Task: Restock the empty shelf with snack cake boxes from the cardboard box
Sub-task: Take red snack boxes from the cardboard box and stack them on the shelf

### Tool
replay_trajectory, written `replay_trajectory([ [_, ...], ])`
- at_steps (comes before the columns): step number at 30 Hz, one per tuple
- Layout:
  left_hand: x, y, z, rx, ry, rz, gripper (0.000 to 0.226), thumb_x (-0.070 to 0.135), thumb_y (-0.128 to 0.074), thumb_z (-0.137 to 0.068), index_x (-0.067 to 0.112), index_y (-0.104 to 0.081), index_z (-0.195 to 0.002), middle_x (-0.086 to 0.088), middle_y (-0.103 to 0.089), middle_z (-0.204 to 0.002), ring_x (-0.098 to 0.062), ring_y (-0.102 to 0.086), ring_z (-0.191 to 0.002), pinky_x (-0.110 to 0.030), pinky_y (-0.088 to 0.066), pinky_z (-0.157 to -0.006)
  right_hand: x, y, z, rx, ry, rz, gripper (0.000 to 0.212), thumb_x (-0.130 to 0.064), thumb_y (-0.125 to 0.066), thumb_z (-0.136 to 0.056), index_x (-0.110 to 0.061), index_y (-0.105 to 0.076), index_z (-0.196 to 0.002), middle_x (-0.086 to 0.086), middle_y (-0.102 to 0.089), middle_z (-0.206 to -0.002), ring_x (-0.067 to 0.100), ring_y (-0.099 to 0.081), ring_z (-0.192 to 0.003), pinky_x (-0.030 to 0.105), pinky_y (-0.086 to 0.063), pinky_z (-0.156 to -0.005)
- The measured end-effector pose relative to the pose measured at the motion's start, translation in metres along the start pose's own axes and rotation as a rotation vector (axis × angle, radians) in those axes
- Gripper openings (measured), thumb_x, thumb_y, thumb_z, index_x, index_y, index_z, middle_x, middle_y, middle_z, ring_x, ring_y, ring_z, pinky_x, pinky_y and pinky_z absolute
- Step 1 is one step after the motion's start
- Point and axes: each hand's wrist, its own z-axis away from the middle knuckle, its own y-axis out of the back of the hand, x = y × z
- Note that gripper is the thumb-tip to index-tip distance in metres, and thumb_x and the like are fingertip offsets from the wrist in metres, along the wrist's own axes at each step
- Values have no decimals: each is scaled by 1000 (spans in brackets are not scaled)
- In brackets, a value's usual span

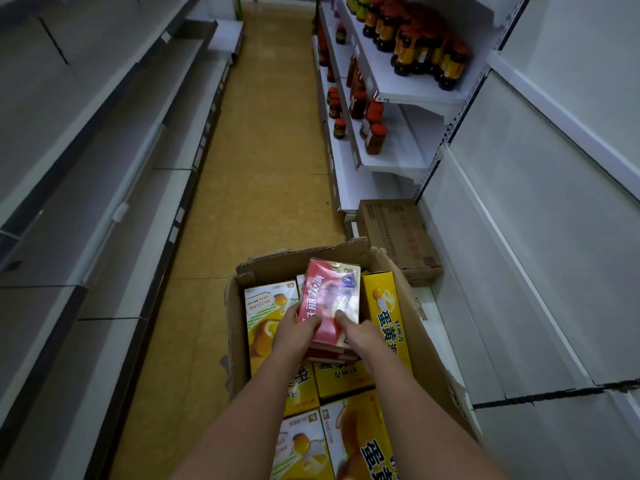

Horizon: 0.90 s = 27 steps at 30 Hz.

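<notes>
Hands: your left hand [295,329] and right hand [358,332] grip a red box [329,299], "10" readable, long axis pointing away, over the carton [426,344].

Two bare forearms are seen, uncovered by any sleeve up to the frame's lower edge. The left hand [294,332] and right hand [360,332] are ungloved.

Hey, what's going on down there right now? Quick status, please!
Both hands, left and right, grip on a red snack box, over the open cardboard box. Yellow boxes packed below. White shelf at right bare. Nothing blocking.
</notes>
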Motion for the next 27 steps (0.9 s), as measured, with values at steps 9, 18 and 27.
replay_trajectory([
  [9,16,27,32,-19,-19,76,54,25,-65,-88,18,-46,-139,-10,-62,-121,-25,-64,-93,-28,-51,-65,-13,4,49,-205,-60,-243,36,-47,-63,-87,-10,-61,-88,6,-64,-77,19,-59,-68,26,-44,-59],
  [18,18,42,60,165,-62,514,96,64,-86,-47,48,-42,-131,-11,-53,-132,-37,-51,-122,-54,-56,-77,-22,11,85,-289,11,-456,36,-44,-59,-90,-12,-64,-104,11,-71,-93,27,-66,-81,33,-53,-68],
  [27,20,58,138,185,-86,620,85,38,-90,-46,17,-52,-120,-12,-70,-105,-30,-70,-88,-43,-58,-74,-31,-9,146,-509,66,-430,34,-37,-64,-88,-5,-64,-100,13,-69,-91,28,-64,-81,38,-52,-74],
])
